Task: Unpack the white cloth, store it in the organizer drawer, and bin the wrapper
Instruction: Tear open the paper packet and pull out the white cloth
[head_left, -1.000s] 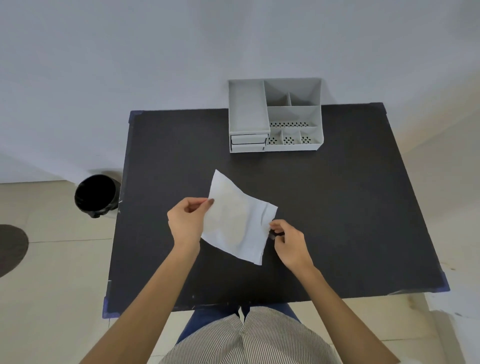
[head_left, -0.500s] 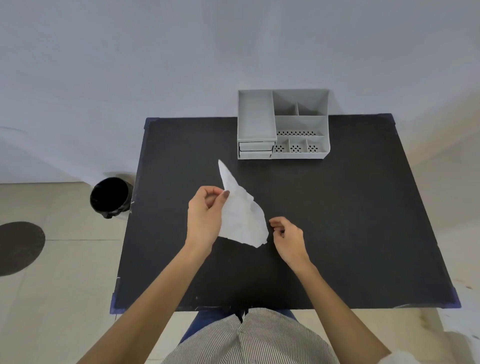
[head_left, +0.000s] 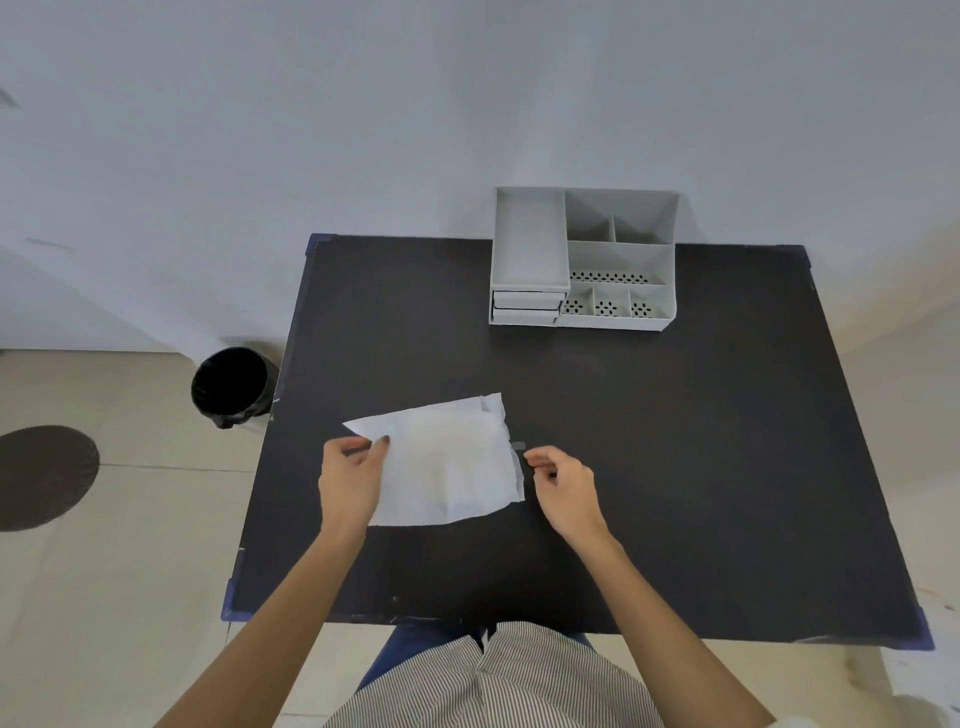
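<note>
Two bare forearms reach over the table's (head_left: 675, 467) near edge. Left hand (head_left: 350, 480) pinches the white cloth's (head_left: 447, 462) left edge, thumb on top, cloth spread mid-table. Right hand (head_left: 563, 486), fingers curled and loosely closed, sits just beside the cloth's right edge; whether it touches is unclear.

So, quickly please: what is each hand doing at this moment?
Left hand: shut, pinching the left edge of the white cloth.
Right hand: fingers curled beside the cloth's right edge; whether it grips anything cannot be told.

Cloth (head_left: 447, 460) lies mid-table (head_left: 675, 467); organizer (head_left: 582, 260) behind it, bin (head_left: 231, 384) seemingly floor-left.
</note>
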